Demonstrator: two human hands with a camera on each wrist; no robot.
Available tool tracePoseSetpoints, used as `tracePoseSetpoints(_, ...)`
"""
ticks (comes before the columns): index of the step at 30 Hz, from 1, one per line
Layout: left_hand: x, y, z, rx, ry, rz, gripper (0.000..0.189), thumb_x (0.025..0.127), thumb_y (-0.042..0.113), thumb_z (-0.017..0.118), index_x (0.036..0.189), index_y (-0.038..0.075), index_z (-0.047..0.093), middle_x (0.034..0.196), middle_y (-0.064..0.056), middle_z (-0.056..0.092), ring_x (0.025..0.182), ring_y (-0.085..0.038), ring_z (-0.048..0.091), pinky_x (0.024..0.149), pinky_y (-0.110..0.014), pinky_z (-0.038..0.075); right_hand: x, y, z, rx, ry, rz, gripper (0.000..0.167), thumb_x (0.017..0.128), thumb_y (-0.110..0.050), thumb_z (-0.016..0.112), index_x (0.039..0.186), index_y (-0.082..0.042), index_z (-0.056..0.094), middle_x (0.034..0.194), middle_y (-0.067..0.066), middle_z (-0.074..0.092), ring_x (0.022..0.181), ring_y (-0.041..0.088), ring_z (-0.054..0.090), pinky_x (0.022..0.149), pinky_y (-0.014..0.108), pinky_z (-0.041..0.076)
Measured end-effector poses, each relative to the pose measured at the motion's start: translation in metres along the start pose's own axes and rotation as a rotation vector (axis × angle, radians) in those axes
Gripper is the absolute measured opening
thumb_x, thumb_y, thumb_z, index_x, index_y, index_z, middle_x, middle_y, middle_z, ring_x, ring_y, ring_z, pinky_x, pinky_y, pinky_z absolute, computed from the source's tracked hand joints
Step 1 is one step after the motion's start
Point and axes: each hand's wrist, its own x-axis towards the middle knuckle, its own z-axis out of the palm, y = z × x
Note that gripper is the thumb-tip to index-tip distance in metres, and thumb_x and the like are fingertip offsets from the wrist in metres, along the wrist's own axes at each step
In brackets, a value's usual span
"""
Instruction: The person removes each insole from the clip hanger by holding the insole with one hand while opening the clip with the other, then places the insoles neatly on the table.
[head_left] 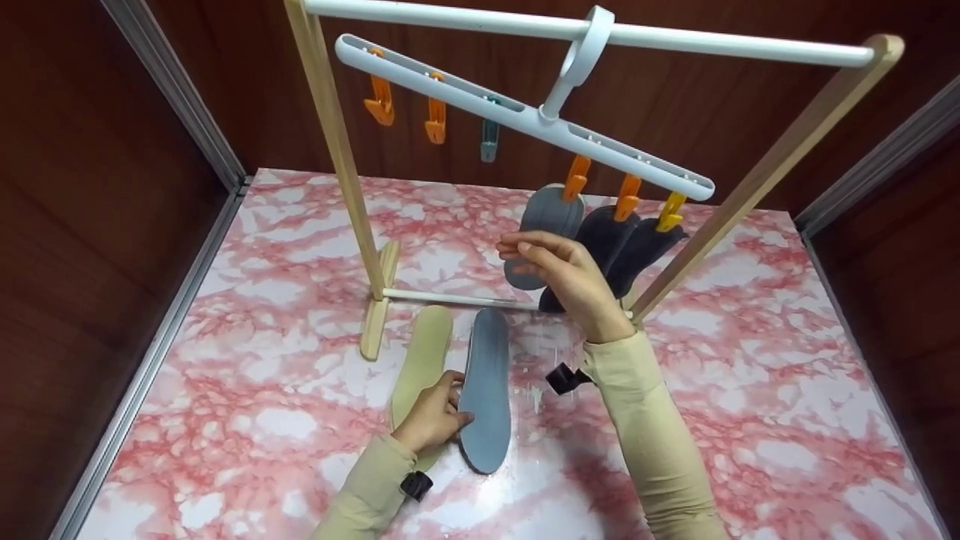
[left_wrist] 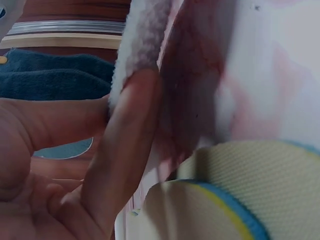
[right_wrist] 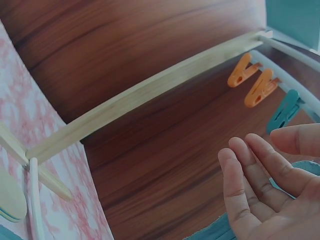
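Observation:
My left hand (head_left: 435,412) pinches the left edge of a grey-blue insole (head_left: 487,397) between thumb and fingers. In the left wrist view that insole (left_wrist: 145,40) shows a pale, fleecy surface. Beneath the left hand lies a beige insole (head_left: 424,341), whose edge has blue and yellow layers in the left wrist view. My right hand (head_left: 566,277) is raised with loosely bent fingers and holds nothing. Behind it a grey insole (head_left: 551,210) hangs from an orange clip (head_left: 576,178). Two dark fabric pieces (head_left: 641,251) hang beside it, partly hidden by the hand.
A white clip hanger (head_left: 517,109) hangs tilted from the rack's top bar (head_left: 465,22). On its left half, two orange clips (head_left: 381,101) and a green clip (head_left: 489,139) hold nothing. Wooden posts (head_left: 337,150) flank the hanger. Brown panels enclose the red-and-white marbled surface (head_left: 277,352).

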Motion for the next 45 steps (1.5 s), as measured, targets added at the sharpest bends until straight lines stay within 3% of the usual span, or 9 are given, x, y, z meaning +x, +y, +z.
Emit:
tracePoseSetpoints(5, 0.001, -0.003, 0.005, 0.140, 0.060, 0.076, 0.061, 0.074, -0.010, 0.068, 0.130, -0.008, 0.043, 0.075, -0.014, 0.063, 0.063, -0.016, 0.061, 0.059, -0.027, 0.051, 0.000, 0.002, -0.002, -0.001, 0.001, -0.004, 0.031, 0.097, -0.011, 0.054, 0.122, 0.006, 0.060, 0.113, 0.007, 0.068, 0.107, 0.021, 0.063, 0.096, 0.042, 0.047)
tracePoseSetpoints(11, 0.001, -0.005, 0.012, 0.189, 0.087, 0.108, 0.065, 0.073, -0.009, 0.066, 0.132, -0.011, 0.041, 0.073, -0.016, 0.066, 0.066, -0.019, 0.063, 0.065, -0.034, 0.053, -0.002, 0.005, -0.003, -0.010, 0.013, 0.023, 0.035, 0.097, -0.013, 0.054, 0.124, 0.009, 0.057, 0.114, 0.008, 0.068, 0.108, 0.022, 0.063, 0.101, 0.049, 0.042)
tracePoseSetpoints(15, 0.003, -0.003, 0.014, 0.272, 0.126, 0.155, 0.063, 0.070, -0.008, 0.067, 0.128, -0.015, 0.043, 0.078, -0.020, 0.066, 0.071, -0.023, 0.063, 0.066, -0.039, 0.053, -0.003, 0.003, -0.003, -0.001, 0.019, 0.014, 0.033, 0.097, -0.014, 0.055, 0.123, 0.006, 0.059, 0.115, 0.009, 0.067, 0.110, 0.024, 0.062, 0.104, 0.055, 0.037)
tracePoseSetpoints(22, 0.008, 0.002, 0.019, 0.362, 0.175, 0.107, 0.062, 0.069, -0.006, 0.071, 0.126, -0.017, 0.047, 0.104, -0.033, 0.062, 0.097, -0.045, 0.061, 0.085, -0.054, 0.049, -0.004, -0.001, -0.006, 0.007, 0.027, -0.014, 0.031, 0.096, -0.013, 0.055, 0.121, 0.005, 0.061, 0.114, 0.008, 0.068, 0.111, 0.026, 0.061, 0.103, 0.056, 0.037)
tracePoseSetpoints(29, 0.004, 0.008, 0.022, 0.466, 0.218, 0.067, 0.060, 0.069, -0.004, 0.073, 0.123, -0.016, 0.050, 0.096, -0.028, 0.058, 0.085, -0.042, 0.061, 0.075, -0.053, 0.052, -0.011, -0.001, -0.011, 0.013, 0.036, -0.016, 0.031, 0.097, -0.012, 0.054, 0.120, 0.006, 0.061, 0.115, 0.010, 0.068, 0.118, 0.038, 0.055, 0.097, 0.042, 0.045)
tracePoseSetpoints(38, 0.005, 0.011, 0.023, 0.535, 0.243, 0.045, 0.058, 0.069, -0.005, 0.073, 0.119, -0.015, 0.047, 0.092, -0.026, 0.055, 0.076, -0.040, 0.061, 0.068, -0.050, 0.053, -0.013, -0.005, -0.010, 0.037, 0.094, -0.062, 0.026, 0.096, -0.011, 0.055, 0.116, 0.003, 0.064, 0.111, 0.011, 0.069, 0.112, 0.031, 0.061, 0.091, 0.035, 0.049)
tracePoseSetpoints(45, 0.004, 0.014, 0.028, 0.532, 0.249, 0.075, 0.060, 0.068, -0.011, 0.070, 0.120, -0.015, 0.042, 0.092, -0.023, 0.051, 0.069, -0.033, 0.058, 0.061, -0.046, 0.052, -0.019, -0.007, -0.008, 0.000, 0.202, -0.201, 0.021, 0.095, -0.007, 0.054, 0.109, 0.002, 0.067, 0.104, 0.006, 0.070, 0.102, 0.022, 0.064, 0.083, 0.033, 0.052)
